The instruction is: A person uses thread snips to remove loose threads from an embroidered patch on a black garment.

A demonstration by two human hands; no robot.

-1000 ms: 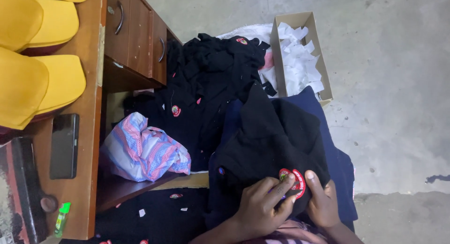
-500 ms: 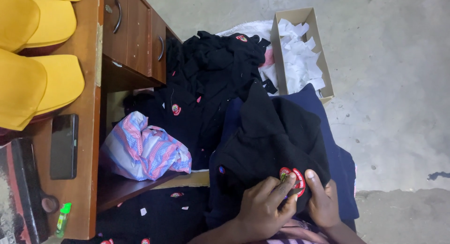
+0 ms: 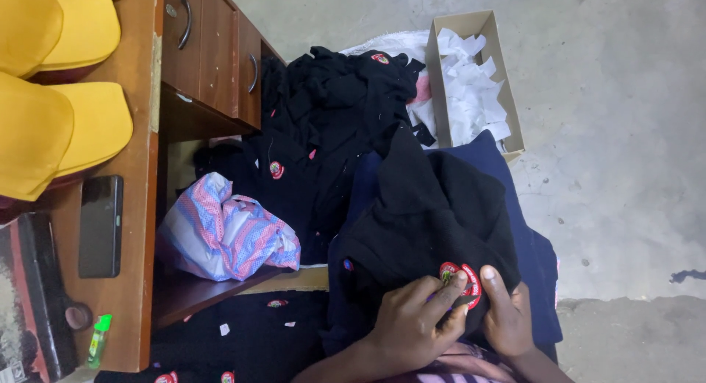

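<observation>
Left hand (image 3: 412, 328) pinched the red round badge (image 3: 462, 281) on the black garment (image 3: 434, 214); right hand (image 3: 507, 313) gripped the garment just beside the badge, thumb touching it.

Two hands (image 3: 412, 328), one phone (image 3: 100, 226), one cardboard box (image 3: 507, 96), two drawer handles (image 3: 187, 20).

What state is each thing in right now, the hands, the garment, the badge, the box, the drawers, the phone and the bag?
left hand: fingers pressing on the badge
right hand: thumb beside the badge, gripping the garment
round red badge: lying on the garment
black garment: crumpled on the lap
cardboard box: open, holding white scraps
desk drawers: shut
phone: screen dark, flat on the desk
striped bag: crumpled, on the shelf
</observation>
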